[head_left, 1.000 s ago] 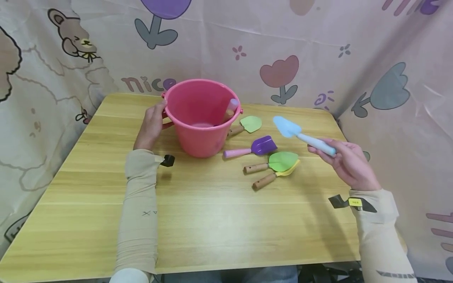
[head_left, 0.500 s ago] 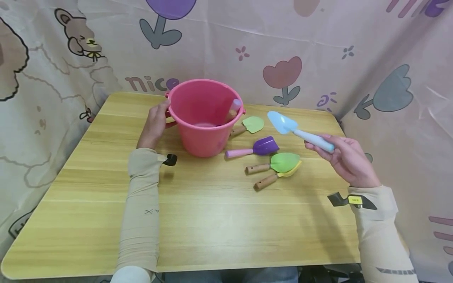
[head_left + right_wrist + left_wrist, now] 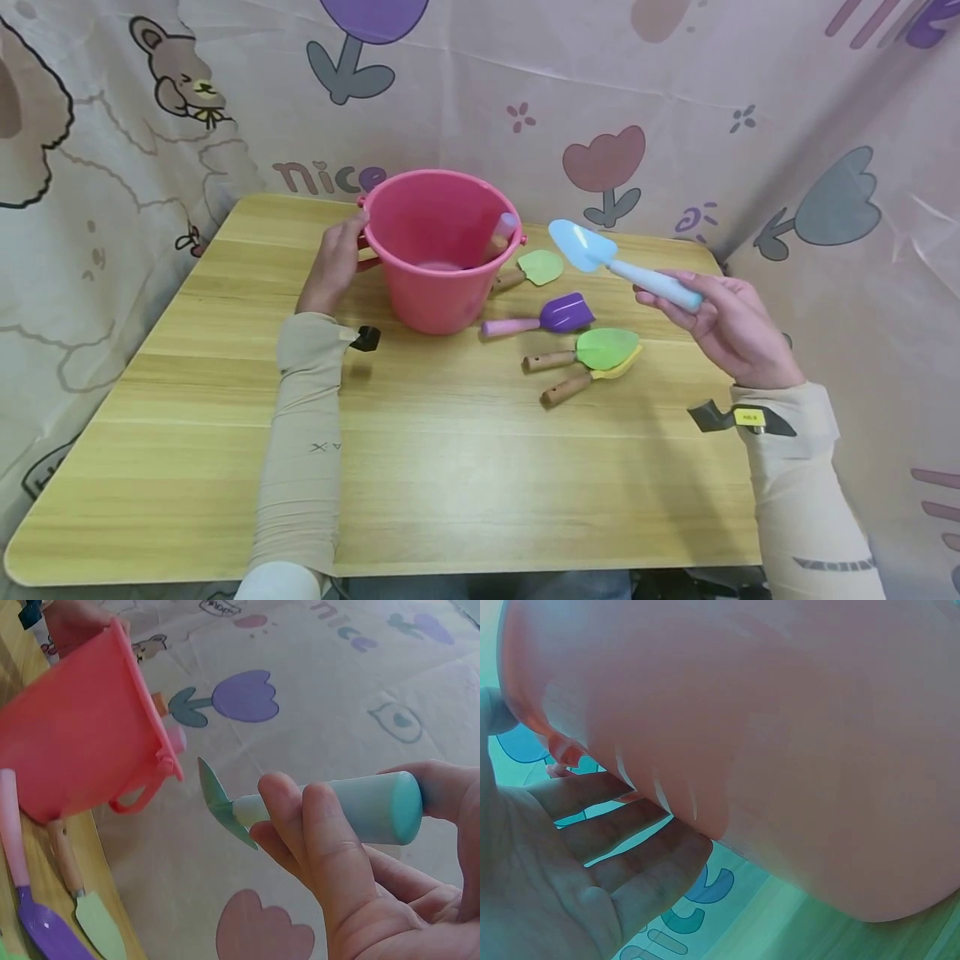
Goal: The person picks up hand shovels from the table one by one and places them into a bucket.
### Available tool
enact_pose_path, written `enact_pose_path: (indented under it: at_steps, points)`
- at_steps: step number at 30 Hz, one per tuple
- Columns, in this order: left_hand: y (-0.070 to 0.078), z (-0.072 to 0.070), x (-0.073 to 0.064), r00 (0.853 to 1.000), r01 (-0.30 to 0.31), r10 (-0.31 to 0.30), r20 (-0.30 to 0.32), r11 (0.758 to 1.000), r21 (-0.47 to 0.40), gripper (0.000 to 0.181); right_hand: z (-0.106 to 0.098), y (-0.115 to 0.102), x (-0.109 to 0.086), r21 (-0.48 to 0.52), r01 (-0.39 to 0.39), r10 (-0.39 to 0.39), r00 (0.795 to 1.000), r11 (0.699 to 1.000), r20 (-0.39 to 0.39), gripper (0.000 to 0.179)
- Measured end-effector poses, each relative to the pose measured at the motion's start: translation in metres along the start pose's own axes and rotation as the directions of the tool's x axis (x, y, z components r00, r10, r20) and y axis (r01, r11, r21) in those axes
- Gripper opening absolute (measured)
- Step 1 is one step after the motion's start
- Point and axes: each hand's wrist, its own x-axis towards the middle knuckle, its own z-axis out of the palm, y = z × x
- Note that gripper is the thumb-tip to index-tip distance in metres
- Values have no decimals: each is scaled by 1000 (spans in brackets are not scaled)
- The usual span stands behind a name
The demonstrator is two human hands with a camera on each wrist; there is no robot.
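Observation:
A pink bucket stands at the back of the table, with tool handles sticking up inside it. My left hand rests on its left side; in the left wrist view the fairly straight fingers touch the outer wall and the thumb is by the rim. My right hand pinches a light blue toy trowel by its handle, in the air, blade toward the bucket. On the table beneath lie a purple shovel, two green trowels, one pale and one brighter, and a yellow-bladed tool.
The wooden table extends in front of the bucket and toward both sides. A printed cloth hangs behind and at the sides. Part of the pale green trowel's wooden handle is close to the bucket's right base.
My right hand has carried the blue trowel left and slightly upward, nearer the bucket. The left hand keeps its place on the bucket. The whole head view has shifted slightly.

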Motion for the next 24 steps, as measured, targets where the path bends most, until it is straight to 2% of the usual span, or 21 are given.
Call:
enact_pose_path:
  at_steps: [7,18,24]
  points:
    - [1,0,0,1000,-4,4,6,1000,16,63,13,-2,9,15,15,-15,999,1000,38,36]
    - [2,-1,0,1000,-7,7,12,1000,13,64,34,-5,25,58,51,-61,983,997,175,39]
    - [0,-1,0,1000,-4,3,16,1000,20,64,47,-3,37,25,39,-43,982,999,182,38]
